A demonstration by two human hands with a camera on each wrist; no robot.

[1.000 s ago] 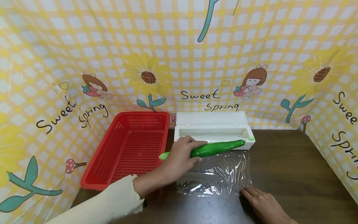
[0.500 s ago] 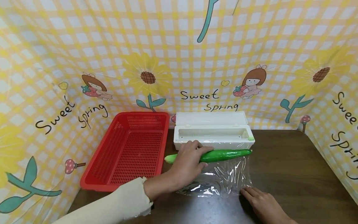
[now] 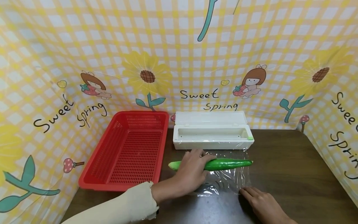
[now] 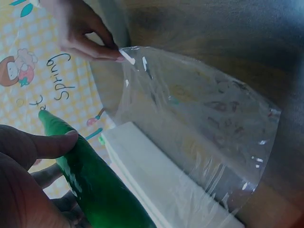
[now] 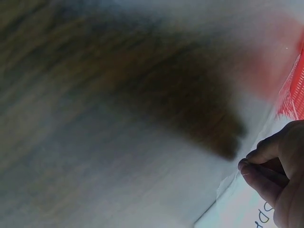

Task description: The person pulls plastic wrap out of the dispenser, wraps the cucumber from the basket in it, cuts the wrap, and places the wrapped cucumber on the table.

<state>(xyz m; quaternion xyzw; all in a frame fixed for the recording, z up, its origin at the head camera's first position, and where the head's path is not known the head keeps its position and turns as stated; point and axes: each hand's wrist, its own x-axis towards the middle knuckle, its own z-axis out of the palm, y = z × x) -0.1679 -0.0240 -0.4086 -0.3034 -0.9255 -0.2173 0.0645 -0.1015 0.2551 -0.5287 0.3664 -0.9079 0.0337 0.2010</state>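
Note:
My left hand [image 3: 193,169] grips a long green cucumber [image 3: 227,164], its paler end poking out to the left. In the left wrist view the thumb lies along the glossy cucumber [image 4: 90,175]. Beneath it a sheet of clear plastic wrap [image 3: 237,179] stretches forward from a white dispenser box [image 3: 213,145]; I cannot tell whether the cucumber touches it. My right hand [image 3: 261,202] pinches the near right corner of the wrap between thumb and fingertips, as the right wrist view shows of this hand [image 5: 275,166]. The box's lid stands raised at the back.
A red perforated basket [image 3: 160,155] stands left of the box, with nothing in it. Everything sits on a dark brown wooden table [image 3: 291,161]. A yellow checked cloth [image 3: 195,62] hangs behind and along the sides. A small green piece [image 3: 250,138] sits on the box's right end.
My left hand has brought the cucumber nearer and slightly right, from in front of the box to over the wrap, and turned it more level. The right hand has stayed at the wrap's corner.

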